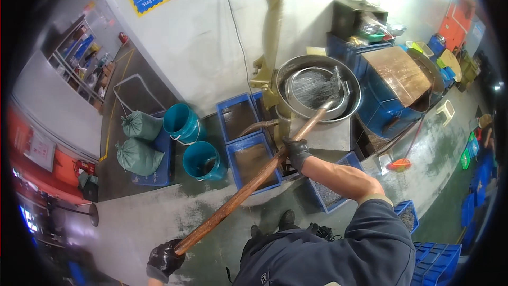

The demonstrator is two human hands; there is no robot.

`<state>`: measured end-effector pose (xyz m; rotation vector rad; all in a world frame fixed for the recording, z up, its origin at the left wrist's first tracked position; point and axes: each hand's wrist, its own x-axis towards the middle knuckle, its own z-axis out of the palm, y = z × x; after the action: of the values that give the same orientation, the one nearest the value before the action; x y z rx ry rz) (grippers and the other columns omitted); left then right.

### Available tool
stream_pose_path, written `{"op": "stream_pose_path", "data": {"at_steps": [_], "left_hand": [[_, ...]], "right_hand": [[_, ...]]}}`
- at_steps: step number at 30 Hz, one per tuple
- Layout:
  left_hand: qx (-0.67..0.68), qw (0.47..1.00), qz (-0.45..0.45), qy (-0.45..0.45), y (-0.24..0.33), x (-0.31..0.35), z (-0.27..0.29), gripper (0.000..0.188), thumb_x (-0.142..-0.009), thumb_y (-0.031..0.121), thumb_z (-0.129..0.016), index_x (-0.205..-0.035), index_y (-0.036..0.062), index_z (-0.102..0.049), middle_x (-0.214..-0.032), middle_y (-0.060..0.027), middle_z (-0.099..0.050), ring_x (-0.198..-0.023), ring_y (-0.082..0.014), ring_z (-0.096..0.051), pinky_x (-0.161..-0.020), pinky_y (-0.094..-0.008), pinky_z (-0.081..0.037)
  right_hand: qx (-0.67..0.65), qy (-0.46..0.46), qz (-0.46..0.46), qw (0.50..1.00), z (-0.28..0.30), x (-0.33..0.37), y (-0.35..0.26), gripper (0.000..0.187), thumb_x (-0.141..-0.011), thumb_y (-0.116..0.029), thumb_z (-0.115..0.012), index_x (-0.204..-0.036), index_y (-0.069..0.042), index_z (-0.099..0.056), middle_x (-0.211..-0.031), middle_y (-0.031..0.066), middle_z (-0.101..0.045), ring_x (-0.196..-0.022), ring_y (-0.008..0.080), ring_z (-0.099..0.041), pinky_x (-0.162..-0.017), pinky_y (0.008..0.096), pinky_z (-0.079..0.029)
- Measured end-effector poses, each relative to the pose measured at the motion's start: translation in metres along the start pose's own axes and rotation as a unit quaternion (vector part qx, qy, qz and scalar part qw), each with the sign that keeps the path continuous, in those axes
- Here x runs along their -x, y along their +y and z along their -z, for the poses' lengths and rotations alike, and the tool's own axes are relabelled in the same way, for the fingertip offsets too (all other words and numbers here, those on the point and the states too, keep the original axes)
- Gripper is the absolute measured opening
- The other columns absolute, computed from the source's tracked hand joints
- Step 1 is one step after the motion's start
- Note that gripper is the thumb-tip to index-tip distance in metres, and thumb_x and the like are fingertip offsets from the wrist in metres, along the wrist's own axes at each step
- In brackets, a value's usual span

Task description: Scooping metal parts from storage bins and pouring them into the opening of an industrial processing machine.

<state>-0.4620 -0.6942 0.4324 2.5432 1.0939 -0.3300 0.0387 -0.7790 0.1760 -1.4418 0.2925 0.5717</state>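
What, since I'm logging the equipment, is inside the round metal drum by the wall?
An inner metal ring and a grey, textured mass; the wooden pole reaches over the rim. The drum's bottom is covered.

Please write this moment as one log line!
left black-gloved hand: grips long brown wooden pole, near end | right black-gloved hand: grips farther along | far end: over round silver metal basin

Black gloves [166,257] on both hands [297,154], left one glossy. Dark grey top [333,254], short right sleeve [382,228], pale cuff edging [377,199], small light marking [264,277] on front. Dark shoes [287,219], rounded toes. Thin black cord [229,274], left side.
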Motion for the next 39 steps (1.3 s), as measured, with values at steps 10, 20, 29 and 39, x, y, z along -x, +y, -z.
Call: {"op": "stream_pose_path", "data": {"at_steps": [10,20,29,39], "left_hand": [[0.537,0.749,0.248,-0.299,-0.012,0.011,-0.008,0.04,-0.089,0.023,-0.068,-0.119,-0.0028,-0.062,-0.075,-0.005,-0.065,-0.054,-0.0116,-0.058,-0.048,-0.0254,-0.045],[0.572,0.721,0.223,-0.322,0.035,0.002,-0.008,0.041,-0.086,0.016,-0.073,-0.12,-0.0021,-0.061,-0.08,-0.0048,-0.065,-0.066,-0.0124,-0.061,-0.06,-0.0275,-0.049],[0.206,0.936,0.136,-0.252,0.058,0.016,0.037,0.04,-0.086,0.013,-0.072,-0.122,0.0,-0.062,-0.075,-0.0026,-0.065,-0.067,-0.0077,-0.059,-0.06,-0.0255,-0.049],[0.445,0.815,0.322,-0.184,-0.03,0.082,0.174,0.044,-0.085,0.013,-0.065,-0.126,-0.0014,-0.056,-0.094,-0.0111,-0.068,-0.074,-0.0174,-0.066,-0.066,-0.0333,-0.056]], "right_hand": [[0.219,-0.086,0.265,0.935,0.022,0.025,-0.004,0.037,-0.089,-0.027,-0.064,-0.118,-0.003,-0.058,-0.098,0.0174,-0.064,-0.099,0.0312,-0.063,-0.085,0.0429,-0.05],[0.463,-0.213,0.671,0.539,-0.013,-0.006,-0.059,0.036,-0.065,-0.016,-0.068,-0.101,-0.014,-0.069,-0.103,0.0075,-0.067,-0.102,0.0298,-0.061,-0.094,0.0443,-0.046],[0.543,-0.332,0.648,0.42,-0.009,-0.019,-0.066,0.025,-0.069,-0.022,-0.07,-0.092,-0.013,-0.069,-0.108,0.0114,-0.066,-0.095,0.0318,-0.064,-0.082,0.0436,-0.052],[0.472,-0.353,0.627,0.509,-0.057,0.108,-0.12,0.023,-0.064,-0.019,-0.072,-0.086,-0.012,-0.068,-0.081,0.0127,-0.066,-0.079,0.0332,-0.065,-0.076,0.0486,-0.05]]}}
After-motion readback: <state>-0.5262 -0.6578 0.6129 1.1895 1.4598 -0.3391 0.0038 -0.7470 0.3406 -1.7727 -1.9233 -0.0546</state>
